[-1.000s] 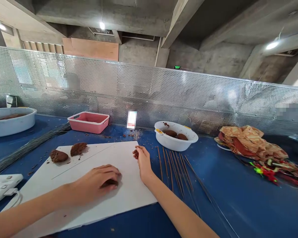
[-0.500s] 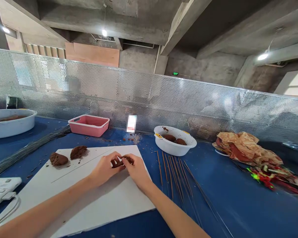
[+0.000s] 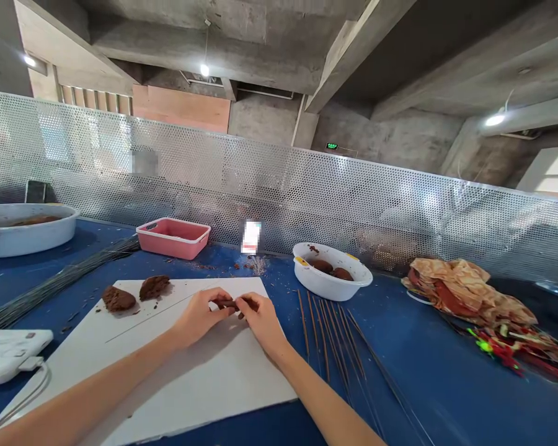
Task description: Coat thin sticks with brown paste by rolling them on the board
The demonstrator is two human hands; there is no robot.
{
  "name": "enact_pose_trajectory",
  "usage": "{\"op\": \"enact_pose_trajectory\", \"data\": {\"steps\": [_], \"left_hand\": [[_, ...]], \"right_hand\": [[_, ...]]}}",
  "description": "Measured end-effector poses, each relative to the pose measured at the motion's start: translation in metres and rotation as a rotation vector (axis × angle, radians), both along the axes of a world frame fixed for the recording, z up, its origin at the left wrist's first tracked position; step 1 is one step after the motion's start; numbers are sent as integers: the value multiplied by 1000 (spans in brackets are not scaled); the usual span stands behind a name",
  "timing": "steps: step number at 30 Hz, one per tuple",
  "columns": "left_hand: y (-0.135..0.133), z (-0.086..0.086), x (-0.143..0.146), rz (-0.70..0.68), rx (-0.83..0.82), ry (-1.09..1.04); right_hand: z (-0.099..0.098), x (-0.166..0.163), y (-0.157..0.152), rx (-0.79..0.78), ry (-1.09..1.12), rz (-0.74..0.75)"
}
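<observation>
My left hand and my right hand meet over the far edge of a white board. Between their fingertips they pinch a small brown piece of clay, each hand closed on one end. Two larger brown lumps lie at the board's far left corner. Right of my right hand a row of thin brown sticks lies on the blue table.
A white bowl holding brown lumps stands behind the sticks. A pink tub and a grey basin sit further left. A bundle of wires runs along the left. Crumpled cloth lies right, a white device near left.
A second ago my left hand pressed flat on a piece on the board and my right hand was apart. Both hands came together and now hold the piece between them.
</observation>
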State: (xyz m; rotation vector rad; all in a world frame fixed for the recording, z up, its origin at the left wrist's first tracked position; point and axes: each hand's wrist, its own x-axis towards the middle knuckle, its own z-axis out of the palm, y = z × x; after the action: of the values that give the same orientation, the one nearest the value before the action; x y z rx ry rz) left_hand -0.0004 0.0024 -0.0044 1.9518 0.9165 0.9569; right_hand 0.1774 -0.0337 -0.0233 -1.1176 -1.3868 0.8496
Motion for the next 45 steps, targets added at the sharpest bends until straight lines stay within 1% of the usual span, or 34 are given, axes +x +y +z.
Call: {"op": "enact_pose_trajectory", "data": {"steps": [4, 7, 11, 15, 18, 20, 22, 24, 26, 29, 32, 35, 37, 39, 41, 45], "left_hand": [[4, -2, -2, 24, 5, -35], [7, -4, -2, 62, -2, -55], [10, -7, -3, 133, -49, -80], [11, -8, -1, 81, -83, -16], [11, -12, 2, 75, -141, -27], [12, -17, 3, 50, -211, -16], [12, -22, 3, -4, -283, -10], [13, -25, 2, -27, -335, 2], [13, -26, 2, -25, -364, 20], [12, -22, 2, -21, -379, 50], [10, -13, 1, 1, -370, 86], [9, -5, 1, 78, -330, 126], [9, -1, 3, 156, -285, 115], [9, 2, 4, 193, -271, 98], [10, 4, 3, 173, -283, 92], [10, 6, -1, 97, -256, 81]], "right_hand": [[-4, 0, 5, -70, 65, 1], [-5, -1, 10, -53, 96, 10], [0, -4, 9, -30, 48, 27], [5, -4, 1, -8, 23, 62], [0, -1, 1, -82, 30, 71], [-7, 3, 4, -183, 43, 72], [-12, 5, 7, -248, 44, 63], [-14, 8, 8, -281, 32, 44], [-12, 9, 7, -311, 27, 31], [-4, 10, 4, -316, 40, 48], [3, 9, 1, -263, 99, 64], [6, 9, 0, -208, 140, 69], [6, 9, 0, -187, 119, 81], [5, 9, 1, -173, 83, 94], [5, 9, 2, -148, 30, 85], [1, 8, 6, -100, -76, -14]]}}
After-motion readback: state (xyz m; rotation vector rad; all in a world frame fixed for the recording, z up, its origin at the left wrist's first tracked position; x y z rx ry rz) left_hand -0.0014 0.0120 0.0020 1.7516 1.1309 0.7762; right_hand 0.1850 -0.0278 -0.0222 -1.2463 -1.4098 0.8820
